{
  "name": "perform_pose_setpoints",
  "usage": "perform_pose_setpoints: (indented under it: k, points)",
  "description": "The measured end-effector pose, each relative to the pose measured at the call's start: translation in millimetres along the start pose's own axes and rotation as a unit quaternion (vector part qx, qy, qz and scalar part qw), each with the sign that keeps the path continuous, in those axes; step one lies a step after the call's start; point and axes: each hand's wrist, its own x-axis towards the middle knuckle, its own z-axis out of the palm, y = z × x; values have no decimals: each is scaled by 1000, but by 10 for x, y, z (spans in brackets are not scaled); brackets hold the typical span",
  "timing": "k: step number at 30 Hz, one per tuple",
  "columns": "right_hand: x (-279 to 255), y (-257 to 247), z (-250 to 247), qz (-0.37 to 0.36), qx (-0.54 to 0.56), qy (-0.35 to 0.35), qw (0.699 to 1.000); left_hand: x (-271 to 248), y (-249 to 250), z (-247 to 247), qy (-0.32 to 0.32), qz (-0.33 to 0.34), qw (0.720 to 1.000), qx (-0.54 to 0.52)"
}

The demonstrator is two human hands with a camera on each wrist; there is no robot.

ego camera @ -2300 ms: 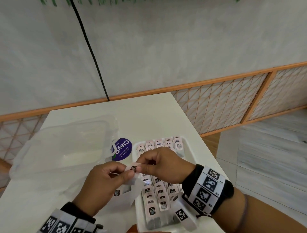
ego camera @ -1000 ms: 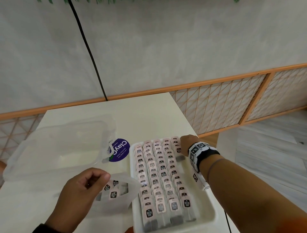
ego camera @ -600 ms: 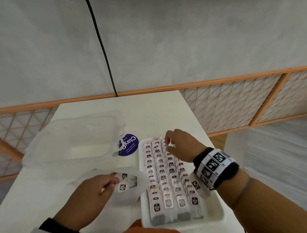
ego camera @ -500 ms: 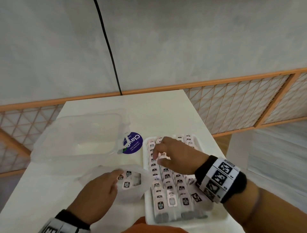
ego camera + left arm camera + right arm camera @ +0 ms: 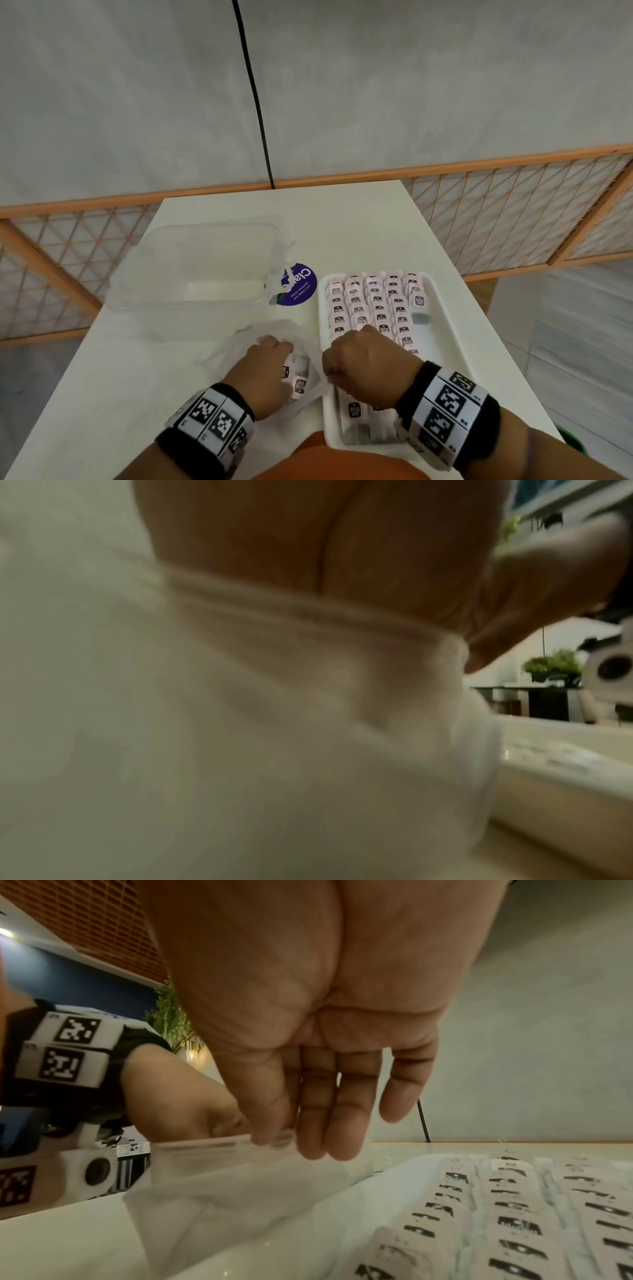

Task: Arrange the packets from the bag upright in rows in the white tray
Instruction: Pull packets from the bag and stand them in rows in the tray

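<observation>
Both hands at bag (image 5: 301, 346) mouth beside tray (image 5: 442, 329) edge.

Grey wall (image 5: 376, 85), orange lattice rail (image 5: 513, 219) — pale, perhaps wooden, floor (image 5: 565, 325).

Head view looks down on both wrist views' close ground (bag (image 5: 301, 373), white tray (image 5: 308, 1231)).

a round purple sticker (image 5: 297, 284) on the tabletop (image 5: 359, 233) reads "clay" in white letters, seen sideways; its smaller lines and the packets' (image 5: 378, 308) dark labels are too small to read.
</observation>
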Motion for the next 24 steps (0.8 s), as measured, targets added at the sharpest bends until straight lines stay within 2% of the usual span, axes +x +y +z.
perform_pose_setpoints:
  k: [7,13,17,19,24]
  points:
    - [0,-24,12,8,-1,13,1000,223,-101,113,-16,-32,999,37]
    - [-17,-12,44,20,12,14,1000,223,-182,158,-26,-30,999,-7]
    - [-20,5,55,29,11,10,999,183,-149,133,17,-16,999,-48]
    - [-11,18,55,32,13,13,999,199,-140,113,33,-31,995,-84]
    - [-4,16,60,35,14,18,999,244,-100,114,-37,-68,968,-240]
